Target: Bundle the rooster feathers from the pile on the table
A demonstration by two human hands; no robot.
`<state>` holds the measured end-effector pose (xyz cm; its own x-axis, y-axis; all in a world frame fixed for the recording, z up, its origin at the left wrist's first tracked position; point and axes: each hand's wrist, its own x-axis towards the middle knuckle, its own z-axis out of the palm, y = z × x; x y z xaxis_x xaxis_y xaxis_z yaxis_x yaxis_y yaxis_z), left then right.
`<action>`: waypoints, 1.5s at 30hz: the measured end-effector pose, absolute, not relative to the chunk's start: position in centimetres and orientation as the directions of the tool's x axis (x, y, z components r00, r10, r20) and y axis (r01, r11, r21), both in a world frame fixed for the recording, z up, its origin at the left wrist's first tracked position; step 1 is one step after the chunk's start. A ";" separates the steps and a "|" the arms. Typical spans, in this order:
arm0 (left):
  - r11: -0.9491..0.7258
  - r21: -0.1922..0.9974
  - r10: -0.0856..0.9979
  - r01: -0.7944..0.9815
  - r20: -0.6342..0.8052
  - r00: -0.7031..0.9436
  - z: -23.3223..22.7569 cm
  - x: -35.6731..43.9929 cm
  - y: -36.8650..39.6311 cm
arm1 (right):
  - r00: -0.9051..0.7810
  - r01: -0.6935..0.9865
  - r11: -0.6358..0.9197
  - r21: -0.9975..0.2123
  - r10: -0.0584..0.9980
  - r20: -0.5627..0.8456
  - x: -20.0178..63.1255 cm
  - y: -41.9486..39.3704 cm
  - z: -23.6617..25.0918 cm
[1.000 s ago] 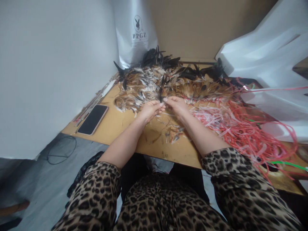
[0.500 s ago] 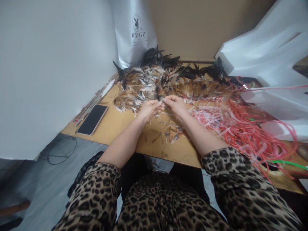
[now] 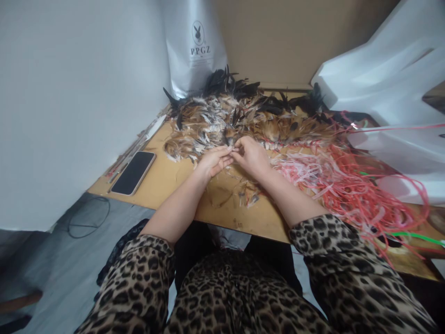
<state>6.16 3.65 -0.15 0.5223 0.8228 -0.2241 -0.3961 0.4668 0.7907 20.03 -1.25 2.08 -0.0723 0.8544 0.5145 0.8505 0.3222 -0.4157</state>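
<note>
My left hand [image 3: 214, 161] is closed in a pinch, and a small tuft of brown and dark feather [image 3: 229, 134] stands up just above its fingertips. Against those fingertips presses my right hand [image 3: 252, 157], its thumb and bent fingers drawn together; whatever lies between them is too small to make out. Both hands are at the near edge of a pile of feathers [image 3: 198, 113], brown, white and black, spread over the tan table [image 3: 177, 185]. Below the hands lie loose feather scraps [image 3: 248, 192].
A phone [image 3: 134, 173] rests at the table's left edge. Tangled pink and red plastic strips [image 3: 354, 185] cover the right side. A silvery printed bag [image 3: 198, 60] stands behind the feathers, and white bags [image 3: 378, 69] at the right. Left rises a white wall [image 3: 86, 93].
My right hand has turned, its fingers now more bent over the left fingertips. The left hand's lower fingers have loosened slightly. The pile, phone and strips stay put.
</note>
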 end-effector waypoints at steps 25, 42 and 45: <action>0.195 0.962 0.874 -0.193 -0.081 0.478 -0.2 6.5 3.0 | 0.219 -0.148 0.044 -0.988 0.976 0.011 19.3 0.0 1.4; 0.186 0.871 0.976 -0.454 -0.110 0.189 0.3 5.4 5.0 | 0.124 0.556 0.126 -0.822 0.965 0.232 23.9 1.3 2.8; 0.189 0.872 0.978 -0.451 -0.124 0.169 0.4 5.5 4.9 | 0.064 0.689 0.133 -0.713 0.968 0.242 24.0 2.2 2.3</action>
<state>5.46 4.90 0.40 0.1689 0.9778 -0.1243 -0.4510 0.1888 0.8723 24.04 2.24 2.31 0.0637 0.9681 0.2425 0.6889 0.1332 -0.7126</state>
